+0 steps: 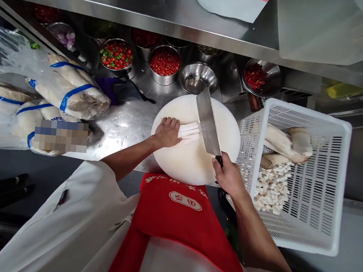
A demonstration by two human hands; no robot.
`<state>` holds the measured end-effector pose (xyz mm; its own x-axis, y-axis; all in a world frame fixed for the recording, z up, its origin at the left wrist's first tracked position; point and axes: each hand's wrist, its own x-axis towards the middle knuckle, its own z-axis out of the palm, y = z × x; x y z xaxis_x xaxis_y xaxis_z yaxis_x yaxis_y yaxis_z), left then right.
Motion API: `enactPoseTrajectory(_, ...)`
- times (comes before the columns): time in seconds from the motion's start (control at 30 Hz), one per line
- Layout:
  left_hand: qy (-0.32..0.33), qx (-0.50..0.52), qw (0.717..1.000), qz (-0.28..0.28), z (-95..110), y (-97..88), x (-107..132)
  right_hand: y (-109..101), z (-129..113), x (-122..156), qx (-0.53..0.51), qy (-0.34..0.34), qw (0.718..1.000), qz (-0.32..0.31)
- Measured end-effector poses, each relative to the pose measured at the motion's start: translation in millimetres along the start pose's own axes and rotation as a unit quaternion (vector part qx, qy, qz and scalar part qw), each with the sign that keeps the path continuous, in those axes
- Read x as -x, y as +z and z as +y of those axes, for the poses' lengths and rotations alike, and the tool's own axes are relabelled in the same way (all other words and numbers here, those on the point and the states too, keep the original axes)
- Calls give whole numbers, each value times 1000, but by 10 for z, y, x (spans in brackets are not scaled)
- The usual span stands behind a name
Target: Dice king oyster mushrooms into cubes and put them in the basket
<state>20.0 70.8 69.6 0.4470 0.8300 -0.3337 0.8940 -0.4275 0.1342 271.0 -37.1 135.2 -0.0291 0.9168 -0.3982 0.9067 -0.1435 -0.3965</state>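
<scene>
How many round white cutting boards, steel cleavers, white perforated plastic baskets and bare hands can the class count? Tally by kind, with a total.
Round white cutting board: 1
Steel cleaver: 1
White perforated plastic basket: 1
Bare hands, left hand and right hand: 2
Total: 5

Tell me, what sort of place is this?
Probably a restaurant kitchen: steel pots of what look like chopped chillies stand on a metal counter, the right hand holds a cleaver over a round white board, and a plastic basket holds diced white pieces.
</scene>
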Motion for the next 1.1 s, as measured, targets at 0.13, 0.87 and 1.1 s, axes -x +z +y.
enactPoseTrajectory(0.13, 12, 9, 1000, 20, -13, 55, -7, 118, -94, -134, 42, 1, 998, -40)
enactPoseTrajectory(0.87, -7, 56, 998, -34, -112, -78, 60, 303, -212, -343, 44, -15, 998, -32)
enactPoseTrajectory(1.1, 0, 89, 995, -47, -203, -105, 80, 228, -190, -165, -18, -19, 999, 30)
